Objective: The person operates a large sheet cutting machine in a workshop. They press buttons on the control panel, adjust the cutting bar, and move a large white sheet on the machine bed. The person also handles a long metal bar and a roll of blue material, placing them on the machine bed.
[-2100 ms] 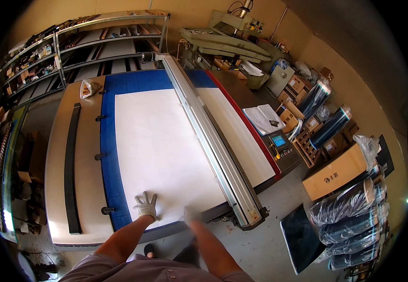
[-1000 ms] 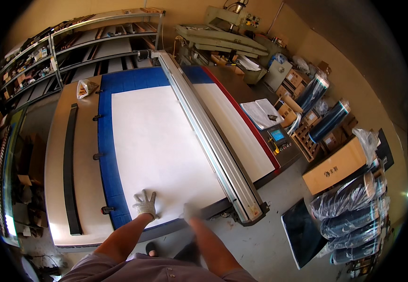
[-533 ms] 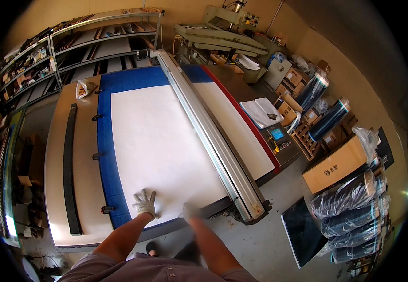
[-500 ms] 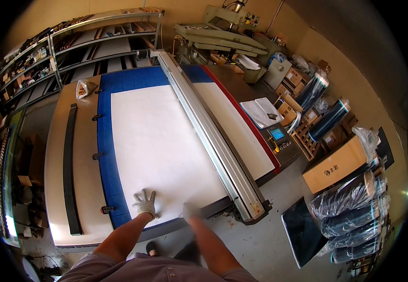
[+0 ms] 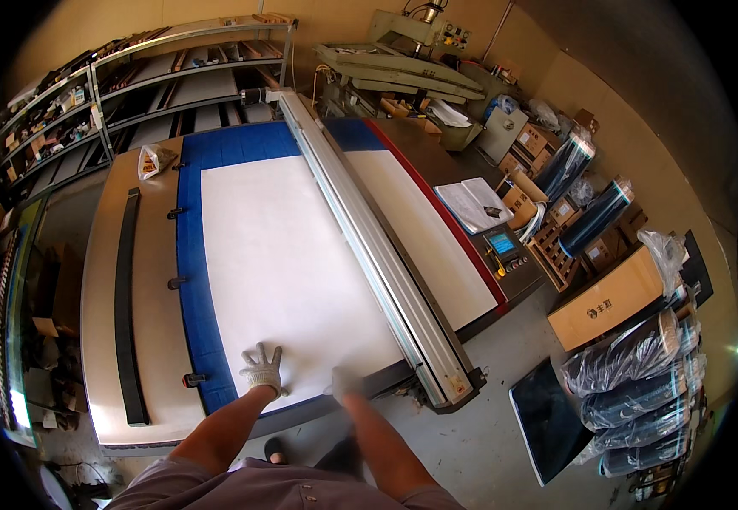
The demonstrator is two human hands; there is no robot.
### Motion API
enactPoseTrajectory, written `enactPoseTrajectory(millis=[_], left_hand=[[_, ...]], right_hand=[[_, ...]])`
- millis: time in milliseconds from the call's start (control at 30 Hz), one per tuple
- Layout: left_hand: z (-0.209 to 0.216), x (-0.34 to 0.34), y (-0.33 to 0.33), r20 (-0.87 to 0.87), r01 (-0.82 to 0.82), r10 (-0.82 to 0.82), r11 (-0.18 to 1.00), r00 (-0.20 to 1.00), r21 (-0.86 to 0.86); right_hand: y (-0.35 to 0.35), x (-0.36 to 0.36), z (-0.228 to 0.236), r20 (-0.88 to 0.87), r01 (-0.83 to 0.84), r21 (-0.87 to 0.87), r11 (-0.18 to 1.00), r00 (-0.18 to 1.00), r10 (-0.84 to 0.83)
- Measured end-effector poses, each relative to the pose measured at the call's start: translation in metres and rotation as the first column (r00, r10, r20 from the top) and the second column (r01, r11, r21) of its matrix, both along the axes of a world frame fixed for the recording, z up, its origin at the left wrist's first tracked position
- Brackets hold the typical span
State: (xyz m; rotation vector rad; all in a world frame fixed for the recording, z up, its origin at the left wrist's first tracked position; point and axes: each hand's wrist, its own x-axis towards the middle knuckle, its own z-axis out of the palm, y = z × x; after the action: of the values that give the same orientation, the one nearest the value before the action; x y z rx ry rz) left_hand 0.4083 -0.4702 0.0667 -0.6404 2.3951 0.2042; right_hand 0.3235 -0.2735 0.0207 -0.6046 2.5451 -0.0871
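Observation:
My left hand (image 5: 261, 371), in a pale knit glove, rests with fingers spread on the near edge of a large white sheet (image 5: 284, 255). My right hand (image 5: 343, 384), gloved as well, is at the sheet's near edge to the right; motion blur smears its fingers, so I cannot tell their pose. Under the sheet is a blue surface (image 5: 195, 297) with several dark clamps along its left edge. A long silver gantry beam (image 5: 360, 229) crosses over the sheet from the far side to the near edge, right of my hands.
A black strip (image 5: 127, 314) and a plastic bag (image 5: 155, 160) lie on the table's left part. To the right are an open notebook (image 5: 471, 204) and a control panel (image 5: 502, 245). Cardboard boxes (image 5: 611, 297) and plastic-wrapped rolls (image 5: 624, 353) stand on the floor. Shelves (image 5: 190, 64) line the back.
The gantry beam has shifted slightly to the left over the sheet. My left hand has stayed in place, and my right hand is blurred in nearly the same spot.

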Motion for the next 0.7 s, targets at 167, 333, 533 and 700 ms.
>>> enactPoseTrajectory(millis=[167,333,533,700], left_hand=[[0.000,0.001,-0.002,0.005,-0.001,0.001,1.000,1.000,-0.003],[-0.002,0.001,-0.001,0.000,0.005,-0.005,1.000,1.000,-0.005],[-0.002,0.002,0.001,0.001,0.010,-0.010,1.000,1.000,-0.007],[-0.013,0.000,0.002,-0.026,0.016,-0.017,1.000,1.000,-0.012]], right_hand=[[-0.003,0.003,0.012,0.011,0.005,-0.015,1.000,1.000,-0.005],[-0.001,0.002,0.001,-0.002,-0.001,-0.013,1.000,1.000,0.001],[0.001,0.003,-0.002,0.004,0.011,-0.009,1.000,1.000,-0.011],[0.005,-0.001,-0.010,-0.008,0.003,-0.035,0.999,1.000,-0.003]])
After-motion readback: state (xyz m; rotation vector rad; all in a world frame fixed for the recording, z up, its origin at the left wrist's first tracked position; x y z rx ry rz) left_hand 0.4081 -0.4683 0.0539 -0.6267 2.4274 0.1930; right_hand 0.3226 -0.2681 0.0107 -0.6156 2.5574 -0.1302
